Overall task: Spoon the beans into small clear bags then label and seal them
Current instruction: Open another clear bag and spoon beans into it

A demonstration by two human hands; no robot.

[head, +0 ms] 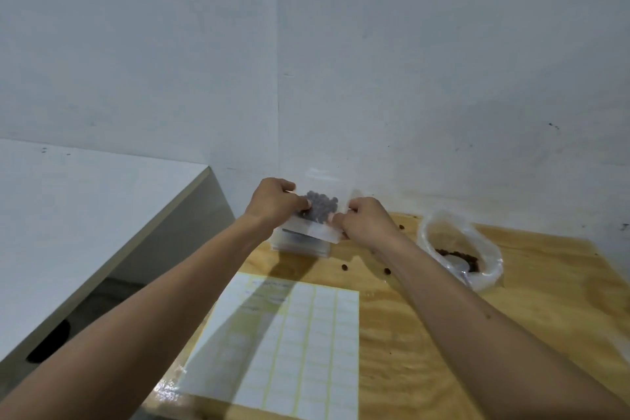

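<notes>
- A small clear bag (318, 204) is held up above the far edge of the tabletop (443, 334), in front of the wall (306, 44), between the two hands.
- Dark round beans (320, 204) sit bunched in the middle of the bag; its clear top reaches up against the wall.
- The left hand (274, 201) pinches the bag's left edge, fingers curled in and thumb toward the beans.
- The right hand (366, 220) pinches the right edge, fingers (354, 206) curled tight on the plastic.
- A white strip (315, 231) runs along the bag's lower part between the hands; whether it is a label or the bag's seal band I cannot tell.
- Just under the hands a stack of flat clear bags (301, 245) lies on the tabletop, near its far left corner.
- To the right, apart from the hands, a larger open plastic bag (460, 245) lies slumped with brown beans at its bottom and a grey rounded thing, perhaps a spoon (458, 264), in among them.
- A few loose beans (345, 267) lie scattered on the wood between the stack and the larger bag.
- Nearer the person a label sheet (306, 344) of small white stickers on yellowish backing lies flat; the left forearm's shadow crosses its left part.
- Left of the wooden tabletop, across a dark gap, stands a white surface (85, 215) at a similar height.
</notes>
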